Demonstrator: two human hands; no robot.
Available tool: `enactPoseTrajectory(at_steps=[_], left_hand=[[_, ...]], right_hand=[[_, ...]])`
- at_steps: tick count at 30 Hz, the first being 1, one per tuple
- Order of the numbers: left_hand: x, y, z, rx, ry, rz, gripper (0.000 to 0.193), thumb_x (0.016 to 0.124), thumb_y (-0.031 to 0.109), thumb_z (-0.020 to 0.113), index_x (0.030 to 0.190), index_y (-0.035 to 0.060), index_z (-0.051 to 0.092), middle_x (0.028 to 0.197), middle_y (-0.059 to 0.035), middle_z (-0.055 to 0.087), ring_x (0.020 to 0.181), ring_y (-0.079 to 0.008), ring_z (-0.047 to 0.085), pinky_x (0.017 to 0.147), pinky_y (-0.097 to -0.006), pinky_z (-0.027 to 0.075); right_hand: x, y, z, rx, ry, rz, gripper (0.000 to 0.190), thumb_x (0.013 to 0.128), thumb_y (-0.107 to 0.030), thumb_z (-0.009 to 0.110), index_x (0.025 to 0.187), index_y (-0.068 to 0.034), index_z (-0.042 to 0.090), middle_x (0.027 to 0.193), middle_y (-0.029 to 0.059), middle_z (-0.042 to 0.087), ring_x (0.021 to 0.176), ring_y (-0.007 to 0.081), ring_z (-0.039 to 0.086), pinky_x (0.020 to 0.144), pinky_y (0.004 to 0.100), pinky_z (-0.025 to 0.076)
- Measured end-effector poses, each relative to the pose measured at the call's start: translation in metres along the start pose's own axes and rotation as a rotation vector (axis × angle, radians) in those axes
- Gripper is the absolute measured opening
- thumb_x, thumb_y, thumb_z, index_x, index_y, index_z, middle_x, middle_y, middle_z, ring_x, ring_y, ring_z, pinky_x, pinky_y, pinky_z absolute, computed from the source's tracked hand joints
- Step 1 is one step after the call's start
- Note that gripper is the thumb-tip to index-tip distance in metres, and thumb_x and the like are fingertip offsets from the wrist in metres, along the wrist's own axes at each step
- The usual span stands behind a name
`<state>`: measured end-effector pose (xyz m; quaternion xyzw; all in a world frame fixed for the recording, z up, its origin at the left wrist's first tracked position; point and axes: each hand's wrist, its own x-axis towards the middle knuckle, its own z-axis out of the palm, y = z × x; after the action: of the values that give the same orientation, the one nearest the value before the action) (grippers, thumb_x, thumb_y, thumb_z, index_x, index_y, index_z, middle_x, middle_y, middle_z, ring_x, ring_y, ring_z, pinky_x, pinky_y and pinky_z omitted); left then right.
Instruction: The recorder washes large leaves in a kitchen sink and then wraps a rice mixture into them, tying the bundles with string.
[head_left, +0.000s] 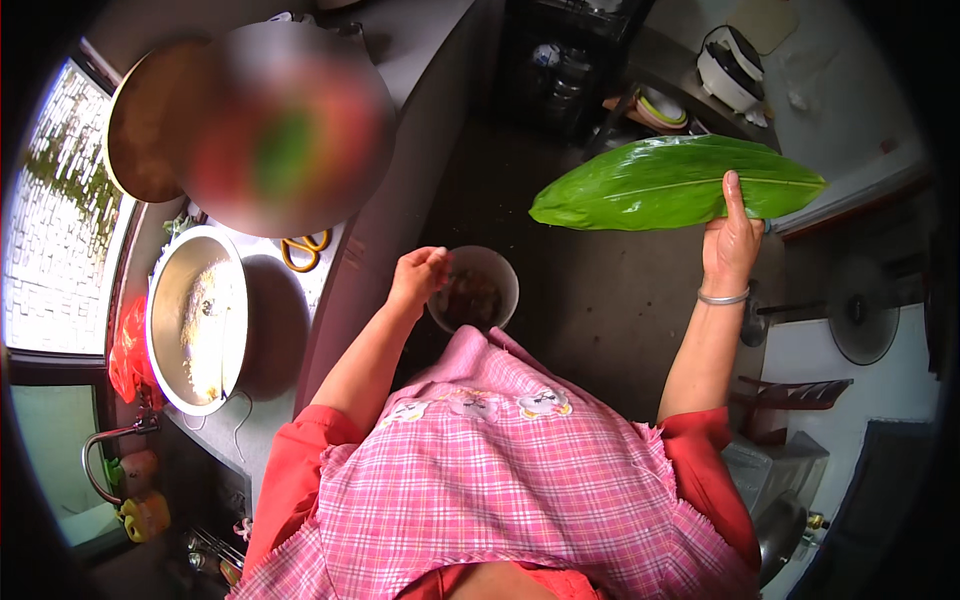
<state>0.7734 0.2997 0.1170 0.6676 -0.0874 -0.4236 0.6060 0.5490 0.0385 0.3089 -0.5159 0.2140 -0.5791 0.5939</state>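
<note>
My right hand (729, 244) holds a long, broad green leaf (637, 184) out to the right, its thumb pressed on top near one end. The leaf looks wet and glossy; whether several are stacked cannot be told. My left hand (420, 279) hangs above the rim of a pale bucket (511, 289), fingers curled together, with nothing visible in them. Dark scraps lie at the bottom of that bucket, on the floor in front of my apron (495, 480).
On the left counter stand a metal basin (159, 322) with grain-like residue and yellow-handled scissors (301, 259). A blurred patch hides things beyond them. A red plastic bag (129, 356) and a faucet (94, 457) are by the window. A white appliance (729, 71) sits far right.
</note>
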Motion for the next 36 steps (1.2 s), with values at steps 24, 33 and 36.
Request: enactPoseTrajectory(at_steps=[24,33,36], left_hand=[[0.007,-0.047,0.050,1.611,-0.157,0.544,0.026,0.075,0.027,0.057,0.100,0.0223,0.065,0.110,-0.0066,0.056,0.100,-0.0243,0.056,0.083,-0.0378,0.043],[0.020,0.044,0.045,0.524,-0.358,0.420,0.066,0.081,0.059,0.049,0.109,-0.0006,0.057,0.110,-0.0174,0.058,0.107,-0.0260,0.053,0.091,-0.0346,0.040],[-0.012,0.103,0.067,0.001,-0.942,0.346,0.082,0.077,0.058,0.058,0.129,-0.0029,0.038,0.122,-0.0126,0.050,0.114,-0.0210,0.046,0.100,-0.0350,0.031]], right_hand=[[-0.038,0.017,0.002,-0.231,-0.265,-0.008,0.025,0.082,-0.003,0.062,0.106,-0.003,0.056,0.101,0.0023,0.058,0.090,0.0110,0.053,0.083,0.0255,0.041],[-0.036,0.013,0.024,-0.208,-0.515,0.106,0.022,0.083,-0.006,0.062,0.104,-0.002,0.057,0.098,0.0020,0.059,0.089,0.0110,0.053,0.081,0.0243,0.041],[-0.037,0.016,0.037,-0.174,-0.527,0.111,0.018,0.085,-0.013,0.061,0.098,0.000,0.060,0.092,0.0017,0.061,0.083,0.0101,0.054,0.075,0.0238,0.043]])
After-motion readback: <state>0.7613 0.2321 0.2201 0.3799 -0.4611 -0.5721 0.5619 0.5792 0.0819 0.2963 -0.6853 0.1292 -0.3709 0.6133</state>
